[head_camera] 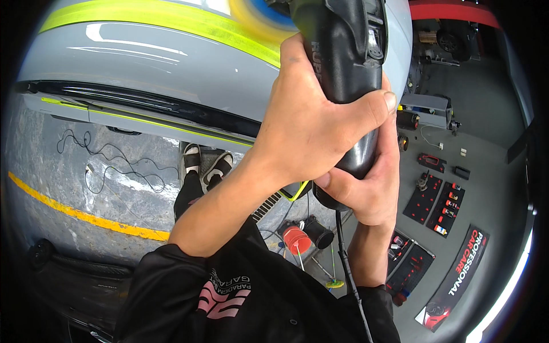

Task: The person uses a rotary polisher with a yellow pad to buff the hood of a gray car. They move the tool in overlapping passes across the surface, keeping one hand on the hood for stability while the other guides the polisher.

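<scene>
A black electric polisher [343, 64] is gripped in both hands. My left hand [309, 115] wraps over its body, thumb across the top toward the right. Around the rear end of the housing, just below, closes my right hand [373, 188], thumb on the near side. The polisher's blue and yellow pad [263, 17] is blurred as if spinning, at the lime-yellow stripe [171, 19] on a glossy grey car panel [150, 64]. Part of the pad and the tool's head lie beyond the top edge. A black power cord [349, 278] trails from the tool's rear past my right arm.
Loose cables [116, 158] lie on the worn floor near my sandalled feet [193, 158]. A red bucket [296, 240] and a black bucket [319, 231] stand behind me. Tool panels [422, 199] hang on the grey wall. A dark car [81, 278] is at lower left.
</scene>
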Demonstrator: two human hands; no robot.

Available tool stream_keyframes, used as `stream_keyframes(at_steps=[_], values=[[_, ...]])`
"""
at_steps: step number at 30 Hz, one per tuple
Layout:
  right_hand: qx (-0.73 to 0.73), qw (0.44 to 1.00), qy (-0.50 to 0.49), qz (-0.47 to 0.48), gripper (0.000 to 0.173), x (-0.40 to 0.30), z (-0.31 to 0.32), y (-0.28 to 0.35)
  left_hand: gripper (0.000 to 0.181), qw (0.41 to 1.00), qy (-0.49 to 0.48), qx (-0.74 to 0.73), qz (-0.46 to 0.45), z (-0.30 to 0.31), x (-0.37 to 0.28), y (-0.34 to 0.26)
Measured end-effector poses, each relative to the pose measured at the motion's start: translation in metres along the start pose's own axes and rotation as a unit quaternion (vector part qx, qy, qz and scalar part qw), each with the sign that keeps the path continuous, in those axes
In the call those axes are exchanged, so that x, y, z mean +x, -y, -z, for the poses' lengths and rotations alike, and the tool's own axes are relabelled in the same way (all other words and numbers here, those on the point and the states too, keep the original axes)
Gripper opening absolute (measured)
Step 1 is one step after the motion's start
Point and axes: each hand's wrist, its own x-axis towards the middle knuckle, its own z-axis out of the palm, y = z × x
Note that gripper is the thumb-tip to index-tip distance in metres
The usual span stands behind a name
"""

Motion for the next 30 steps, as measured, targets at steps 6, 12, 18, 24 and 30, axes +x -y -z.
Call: stream_keyframes(at_steps=[6, 12, 18, 24, 30], values=[[-0.042, 0.999, -0.005, -0.006, 0.116, -0.001, 0.005, 0.002, 0.043, 1.0, -0.012, -0.027, -0.005, -0.005, -0.002, 0.011], [-0.074, 0.996, -0.003, -0.05, 0.119, -0.01, 0.025, 0.0, 0.073, 0.997, 0.001, -0.068, 0.044, -0.023, -0.005, 0.016], [-0.05, 0.993, -0.071, -0.08, 0.109, -0.02, 0.034, -0.006, 0.075, 0.998, 0.006, -0.059, 0.035, -0.037, -0.008, 0.027], [-0.033, 0.991, -0.084, -0.102, 0.107, -0.026, 0.051, -0.009, 0.063, 0.995, 0.012, -0.08, 0.052, -0.056, -0.01, 0.045], [-0.037, 0.99, -0.093, -0.099, 0.11, -0.032, 0.07, -0.02, 0.066, 0.996, 0.034, -0.059, 0.054, -0.068, -0.01, 0.064]])
